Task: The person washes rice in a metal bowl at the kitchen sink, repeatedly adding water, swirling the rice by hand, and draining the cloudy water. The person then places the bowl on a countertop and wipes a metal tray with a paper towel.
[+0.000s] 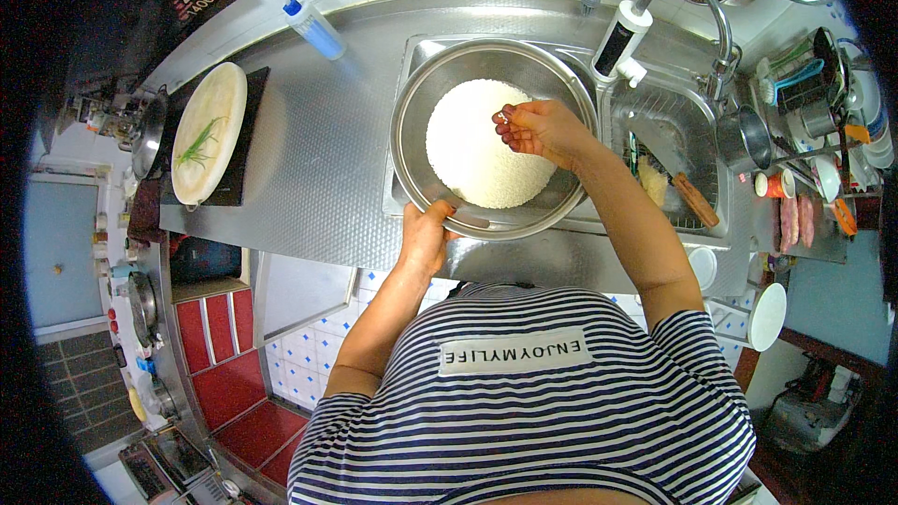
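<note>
A wide stainless steel bowl (pixel 414 95) sits partly over the left sink basin and holds a mound of white grains (pixel 484 154) that look like rice. My left hand (pixel 428 231) grips the bowl's rim at its near left edge, thumb on the inside. Above the right part of the grains is my right hand (pixel 533 130), its fingers curled together around a few of the white grains. A small dark patch lies at the near edge of the mound.
Right of the bowl, the sink basin (pixel 715 186) holds a wooden-handled cleaver (pixel 694 200) beneath a chrome faucet (pixel 722 7). A blue-capped bottle (pixel 316 28) stands by the wall. At the left, a round cutting board (pixel 210 105) bears green stalks (pixel 200 146). A saucepan (pixel 744 139) is beyond the basin.
</note>
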`<state>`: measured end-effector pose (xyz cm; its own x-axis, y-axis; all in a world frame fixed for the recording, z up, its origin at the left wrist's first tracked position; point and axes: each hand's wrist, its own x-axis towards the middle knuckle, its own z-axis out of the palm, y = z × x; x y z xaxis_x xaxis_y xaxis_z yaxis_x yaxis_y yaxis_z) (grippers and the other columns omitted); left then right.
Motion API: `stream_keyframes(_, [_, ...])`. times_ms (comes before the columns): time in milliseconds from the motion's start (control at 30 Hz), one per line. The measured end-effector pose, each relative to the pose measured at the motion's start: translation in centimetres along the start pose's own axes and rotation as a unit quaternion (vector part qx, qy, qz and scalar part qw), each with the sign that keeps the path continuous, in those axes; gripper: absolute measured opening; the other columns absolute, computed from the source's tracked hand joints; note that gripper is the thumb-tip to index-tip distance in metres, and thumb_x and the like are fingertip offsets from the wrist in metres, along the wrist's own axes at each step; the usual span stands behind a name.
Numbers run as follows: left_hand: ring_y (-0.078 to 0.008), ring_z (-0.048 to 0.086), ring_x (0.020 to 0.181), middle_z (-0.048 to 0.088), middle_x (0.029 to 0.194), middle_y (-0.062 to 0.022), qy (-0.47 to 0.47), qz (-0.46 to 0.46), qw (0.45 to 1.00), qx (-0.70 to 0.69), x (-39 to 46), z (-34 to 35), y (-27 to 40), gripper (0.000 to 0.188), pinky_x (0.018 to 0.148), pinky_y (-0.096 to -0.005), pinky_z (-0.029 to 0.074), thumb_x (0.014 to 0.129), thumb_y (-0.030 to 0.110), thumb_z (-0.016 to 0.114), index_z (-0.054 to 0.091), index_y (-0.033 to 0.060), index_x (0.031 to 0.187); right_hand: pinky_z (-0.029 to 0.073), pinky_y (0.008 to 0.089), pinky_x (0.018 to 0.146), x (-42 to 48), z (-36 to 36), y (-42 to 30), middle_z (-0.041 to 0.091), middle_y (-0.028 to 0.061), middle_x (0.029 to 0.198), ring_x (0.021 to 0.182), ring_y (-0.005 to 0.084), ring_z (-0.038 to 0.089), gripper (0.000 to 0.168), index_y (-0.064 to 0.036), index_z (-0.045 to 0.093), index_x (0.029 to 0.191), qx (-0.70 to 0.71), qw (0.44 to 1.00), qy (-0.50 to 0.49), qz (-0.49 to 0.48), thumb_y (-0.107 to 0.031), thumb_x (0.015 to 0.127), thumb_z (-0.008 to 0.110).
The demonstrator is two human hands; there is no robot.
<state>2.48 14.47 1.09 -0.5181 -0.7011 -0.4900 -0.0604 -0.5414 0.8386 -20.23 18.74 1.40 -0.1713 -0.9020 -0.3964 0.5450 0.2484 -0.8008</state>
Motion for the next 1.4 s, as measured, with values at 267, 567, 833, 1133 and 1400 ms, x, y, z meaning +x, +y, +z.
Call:
stream_keyframes(267, [-0.0189,0.06,0.059,0.057,0.079,-0.0119,-0.001,-0.005,1.0,0.002,-0.21,0.08,-0.15,0.025,0.044,-0.0262,0.053,0.074,-0.002,0.043,0.049,-0.008,0.097,0.051,0.0263,0.071,-0.36,0.14,-0.02,0.06,0.009,0.082,0.073,0.0147,0.059,0.026,0.007,0.056,0.094,0.037,0.999,-0.013,0.003,-0.018,0.086,0.054])
stream_keyframes(567, [-0.0198,0.06,0.059,0.056,0.082,-0.013,0.004,-0.011,1.0,-0.013,-0.51,0.33,0.0,0.029,0.044,-0.0271,0.054,0.073,-0.003,0.042,0.044,-0.0086,0.102,0.049,0.024,0.073,-0.91,0.27,0.13,0.06,0.0084,0.091,0.08,0.0122,0.058,0.026,0.005,0.055,0.104,-0.036,0.999,-0.02,-0.008,-0.015,0.087,0.053])
stream_keyframes(833, [-0.0189,0.059,0.056,0.056,0.079,-0.0125,-0.004,-0.007,1.0,0.007,-0.7,0.28,0.18,0.027,0.042,-0.0258,0.053,0.072,-0.003,0.042,0.045,-0.0089,0.099,0.051,0.0288,0.077,-0.47,0.0,0.62,0.061,0.012,0.091,0.08,0.018,0.061,0.028,0.007,0.054,0.104,0.007,0.999,-0.046,-0.005,-0.015,0.086,0.054])
stream_keyframes(1133, [-0.018,0.059,0.055,0.057,0.079,-0.0127,-0.002,-0.011,1.0,0.001,-0.71,0.3,0.14,0.026,0.041,-0.0238,0.051,0.073,-0.002,0.043,0.048,-0.0087,0.098,0.05,0.032,0.082,-0.52,-0.01,0.65,0.06,0.0148,0.094,0.085,0.0206,0.061,0.032,0.01,0.05,0.108,0.052,0.996,-0.067,-0.006,-0.013,0.087,0.052])
stream_keyframes(1400, [-0.0184,0.059,0.059,0.057,0.083,-0.0133,-0.022,-0.018,1.0,0.008,-0.56,0.08,0.19,0.028,0.044,-0.025,0.053,0.073,-0.002,0.043,0.047,-0.0084,0.1,0.05,0.031,0.082,-0.81,0.14,0.28,0.06,0.0159,0.097,0.087,0.0208,0.061,0.031,0.008,0.051,0.109,0.028,0.998,-0.059,0.006,-0.012,0.086,0.053])
